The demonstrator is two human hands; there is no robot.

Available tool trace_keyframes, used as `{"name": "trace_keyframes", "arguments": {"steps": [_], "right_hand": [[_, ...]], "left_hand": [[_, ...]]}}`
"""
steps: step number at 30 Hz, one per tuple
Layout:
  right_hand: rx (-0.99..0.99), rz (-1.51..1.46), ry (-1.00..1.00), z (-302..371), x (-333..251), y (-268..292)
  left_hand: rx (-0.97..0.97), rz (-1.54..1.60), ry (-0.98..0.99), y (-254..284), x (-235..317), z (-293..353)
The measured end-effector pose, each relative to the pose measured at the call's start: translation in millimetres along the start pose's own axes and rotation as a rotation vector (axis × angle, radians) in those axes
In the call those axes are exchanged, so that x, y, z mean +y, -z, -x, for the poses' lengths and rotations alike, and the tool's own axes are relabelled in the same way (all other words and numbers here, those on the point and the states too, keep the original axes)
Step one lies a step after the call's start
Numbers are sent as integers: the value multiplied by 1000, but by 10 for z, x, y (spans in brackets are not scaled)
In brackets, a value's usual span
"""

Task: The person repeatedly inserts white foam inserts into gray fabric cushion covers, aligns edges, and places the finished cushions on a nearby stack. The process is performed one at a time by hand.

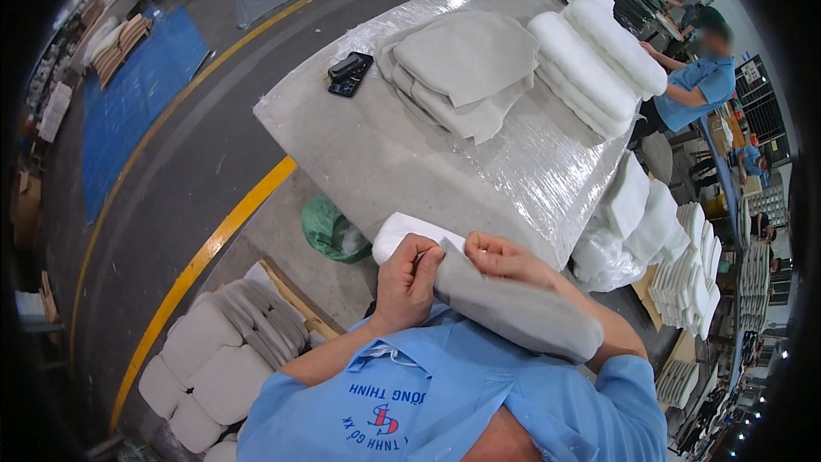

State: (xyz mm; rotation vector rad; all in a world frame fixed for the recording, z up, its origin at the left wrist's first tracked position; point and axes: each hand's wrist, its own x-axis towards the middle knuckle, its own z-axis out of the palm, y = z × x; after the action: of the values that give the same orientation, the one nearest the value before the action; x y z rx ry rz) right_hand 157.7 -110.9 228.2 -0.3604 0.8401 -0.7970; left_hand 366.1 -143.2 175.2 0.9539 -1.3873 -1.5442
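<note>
Close to my chest is a cushion with a grey fabric cover (513,312) drawn over most of it. Its white padding (400,229) sticks out at the far left end. My left hand (409,282) pinches the cover's edge beside the bare padding, fingers closed. On the other side of the opening, my right hand (506,258) is closed on the cover's edge too, its forearm passing along the cushion. The two hands are a short way apart, with the cover's edge between them.
A plastic-wrapped table (376,162) carries grey fabric covers (466,60), rolled white padding (590,64) and a phone (349,77) with a dark object on it. A green bag (329,231) stands beside it. Finished-looking cushions (227,359) are stacked lower left. A co-worker (697,77) stands at the far right.
</note>
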Motion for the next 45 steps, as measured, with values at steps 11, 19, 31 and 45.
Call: {"name": "trace_keyframes", "arguments": {"steps": [11,19,31,45], "right_hand": [[-122,681,-223,-351,-184,-92],[-270,888,-103,-879,-224,-127],[41,1846,52,-1950,221,-62],[160,719,-15,1202,-128,1505]], "left_hand": [[6,185,110,374,-200,332],[161,332,157,524,-496,383],[238,311,267,564,-1391,76],[-289,83,615,1075,-1472,-411]]}}
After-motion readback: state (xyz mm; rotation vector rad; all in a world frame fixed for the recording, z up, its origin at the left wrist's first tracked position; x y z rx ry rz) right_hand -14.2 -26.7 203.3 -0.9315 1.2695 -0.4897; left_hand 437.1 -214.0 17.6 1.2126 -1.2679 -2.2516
